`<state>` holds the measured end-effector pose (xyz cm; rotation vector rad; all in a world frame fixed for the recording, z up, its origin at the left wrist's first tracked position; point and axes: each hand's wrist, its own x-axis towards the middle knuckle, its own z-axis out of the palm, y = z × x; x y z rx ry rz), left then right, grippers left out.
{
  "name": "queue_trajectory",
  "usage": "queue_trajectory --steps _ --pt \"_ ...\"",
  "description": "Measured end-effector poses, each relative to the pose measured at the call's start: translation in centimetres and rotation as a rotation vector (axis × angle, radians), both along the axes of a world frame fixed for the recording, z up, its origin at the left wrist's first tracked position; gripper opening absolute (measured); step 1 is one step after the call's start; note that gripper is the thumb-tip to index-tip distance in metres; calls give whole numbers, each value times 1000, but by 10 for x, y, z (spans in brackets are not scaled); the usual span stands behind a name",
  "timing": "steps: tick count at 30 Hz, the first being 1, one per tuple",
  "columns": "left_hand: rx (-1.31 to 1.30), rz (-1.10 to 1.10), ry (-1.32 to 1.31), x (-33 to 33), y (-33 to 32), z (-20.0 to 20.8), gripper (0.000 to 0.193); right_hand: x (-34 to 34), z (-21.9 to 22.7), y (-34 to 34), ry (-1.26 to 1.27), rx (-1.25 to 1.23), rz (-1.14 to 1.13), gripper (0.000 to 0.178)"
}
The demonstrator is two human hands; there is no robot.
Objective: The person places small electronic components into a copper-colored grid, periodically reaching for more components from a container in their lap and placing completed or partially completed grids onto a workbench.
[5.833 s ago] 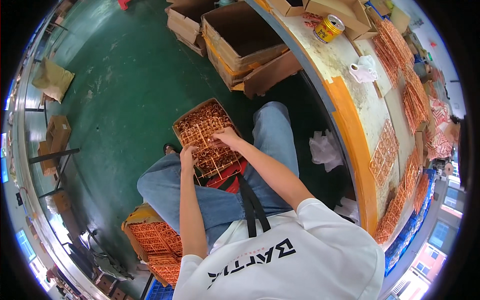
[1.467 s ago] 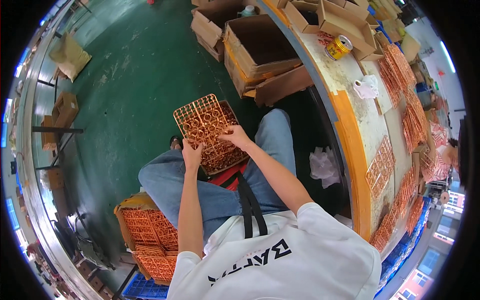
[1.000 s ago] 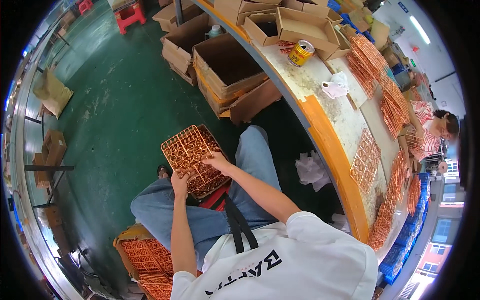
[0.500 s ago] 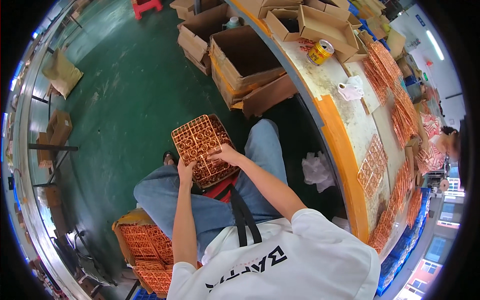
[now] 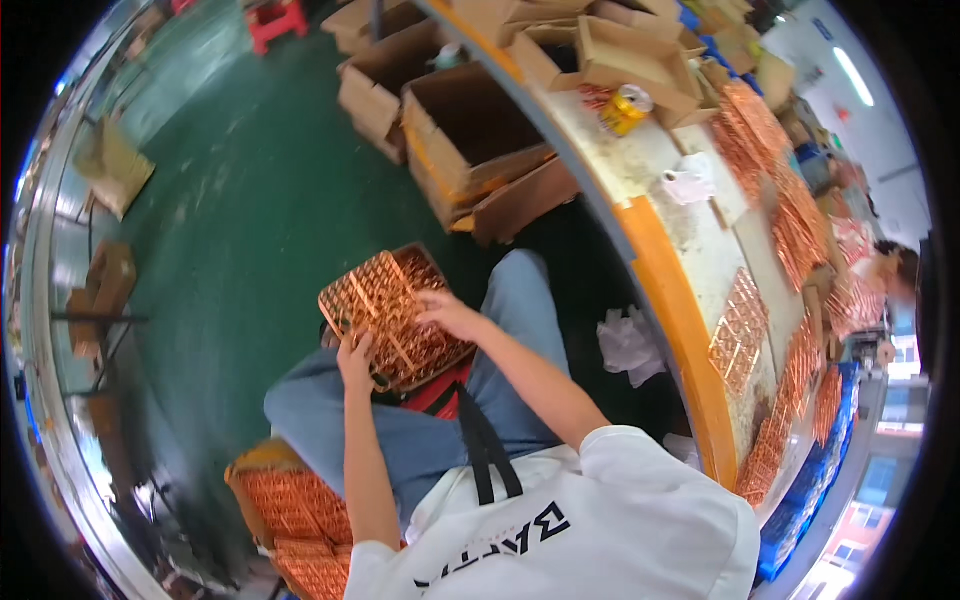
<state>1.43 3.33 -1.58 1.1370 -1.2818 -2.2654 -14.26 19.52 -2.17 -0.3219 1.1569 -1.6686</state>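
A copper-coloured plastic sprue frame (image 5: 370, 293), a flat grid with small parts in it, is tilted over a box (image 5: 432, 262) of loose copper-coloured pieces between my knees. My left hand (image 5: 356, 358) is closed on the frame's near-left edge, thumb on top. Against its right edge, the bent fingers of my right hand (image 5: 452, 314) are closed. Motion blur softens the fingertips and the grid. The box's left side is hidden under the frame.
On my left, a carton (image 5: 255, 470) holds stacked copper-coloured frames. Ahead are open cartons (image 5: 440, 150). The workbench (image 5: 675, 300) curves along my right, bearing frames, a yellow can (image 5: 626, 110) and a white bag (image 5: 690, 178). A person (image 5: 862, 270) is beyond it.
The sprue frame has shifted left and tilted, showing more loose pieces on the box's right side. My left hand has moved left with it, and my right hand is now at its right edge.
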Motion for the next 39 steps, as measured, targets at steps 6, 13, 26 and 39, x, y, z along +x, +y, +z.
queue_trajectory --steps 6,13,26,39 --pt "-82 -55 -174 21 -6 -21 16 35 14 -21 166 243 -22 19" --pt "-143 -41 -313 -6 24 14 25 41 -6 -19 408 535 -286 16" --pt "-160 -102 -103 -1 9 -24 19 25 -5 -9 -206 138 -73 30" --pt "122 -152 -151 10 10 -14 34 33 -18 -15 302 292 -120 15"
